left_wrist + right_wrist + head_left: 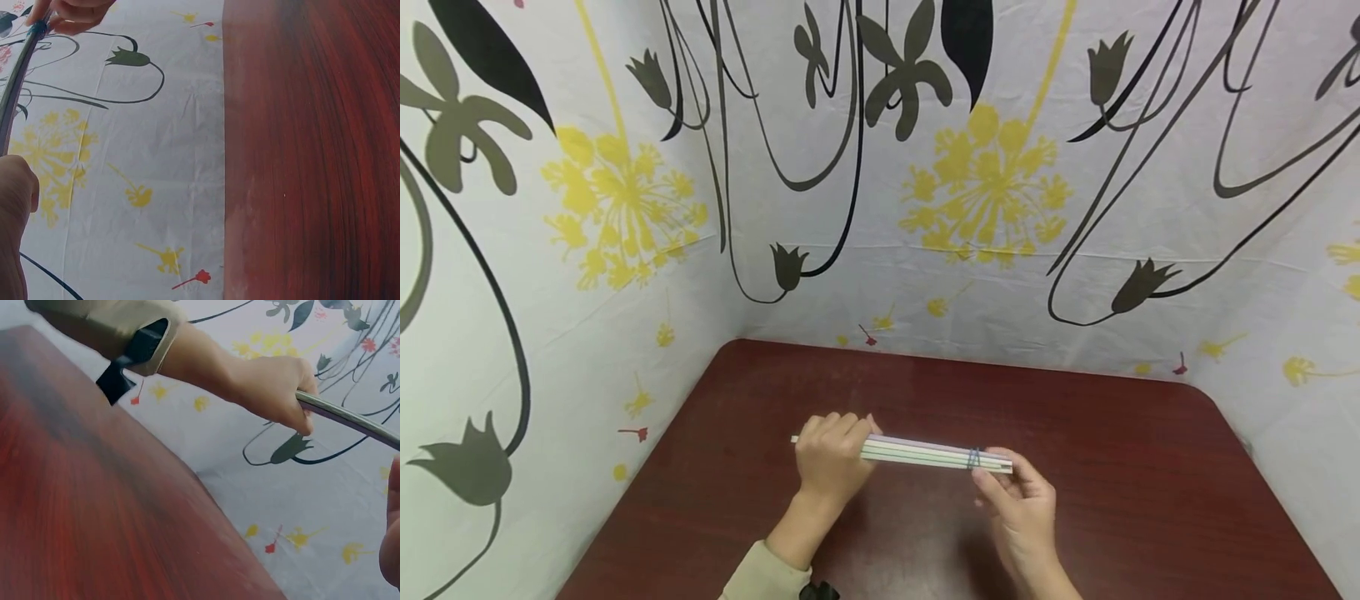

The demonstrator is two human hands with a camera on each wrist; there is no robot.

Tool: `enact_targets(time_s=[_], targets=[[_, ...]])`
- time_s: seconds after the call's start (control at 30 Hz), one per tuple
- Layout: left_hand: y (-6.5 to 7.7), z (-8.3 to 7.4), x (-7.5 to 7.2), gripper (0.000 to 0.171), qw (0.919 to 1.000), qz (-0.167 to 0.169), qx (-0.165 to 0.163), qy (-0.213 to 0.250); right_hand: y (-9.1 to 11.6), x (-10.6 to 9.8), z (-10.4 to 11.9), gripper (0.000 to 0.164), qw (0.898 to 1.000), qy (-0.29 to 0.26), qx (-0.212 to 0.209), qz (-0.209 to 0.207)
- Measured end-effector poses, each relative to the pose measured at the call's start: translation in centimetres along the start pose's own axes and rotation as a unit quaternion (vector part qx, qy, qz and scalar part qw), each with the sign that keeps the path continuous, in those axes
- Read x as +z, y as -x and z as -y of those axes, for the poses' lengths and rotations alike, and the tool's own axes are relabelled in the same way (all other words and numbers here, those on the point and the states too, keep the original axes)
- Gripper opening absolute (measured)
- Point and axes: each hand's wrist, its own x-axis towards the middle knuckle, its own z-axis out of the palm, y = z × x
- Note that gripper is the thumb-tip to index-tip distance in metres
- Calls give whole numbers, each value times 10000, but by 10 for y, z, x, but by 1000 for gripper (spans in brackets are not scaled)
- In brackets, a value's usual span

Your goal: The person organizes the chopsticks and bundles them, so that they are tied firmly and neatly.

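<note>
A bundle of thin, pale sticks (917,452) in white, green and lilac tones is held nearly level above the table. My left hand (833,454) grips it near its left end, with a short tip poking out past the fist. A blue band (973,458) is wound round the bundle close to the right end. There my right hand (1026,512) pinches the bundle, thumb in front and fingers behind. In the right wrist view the left hand (269,384) wraps round the sticks (347,415). The left wrist view catches the right hand's fingers (78,15) at the band.
Below the hands lies a dark red wood-grain table (1120,467) with rounded far corners. White cloth (880,217) printed with flowers hangs behind it and along its sides. A black strap (147,344) sits round the left sleeve.
</note>
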Motion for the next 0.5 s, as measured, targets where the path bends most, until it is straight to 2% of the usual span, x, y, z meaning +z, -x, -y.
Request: enact_targets(time_s=[0.07,0.13,0.23,0.37,0.43,0.5], targets=[[2,1,0,40,9999,101,-58,-25,-2,-1,1,32,9989,337,-323,13],[3,2,-1,40,9997,199,-114,-60,-4,-2,2,31,9933,837,-796,63],[4,3,-1,39,9993,324,-183,-106,-7,-4,0,28,9777,1479,-1485,132],[3,3,-2,39,9989,412,-199,-141,-11,-7,-4,31,9623,1920,-1916,214],[2,4,-2,39,9988,447,-171,-128,-15,-10,-1,31,9552,2040,-2084,504],[1,5,-3,39,9987,468,-138,-111,-23,-14,3,26,9401,2295,-2292,1054]])
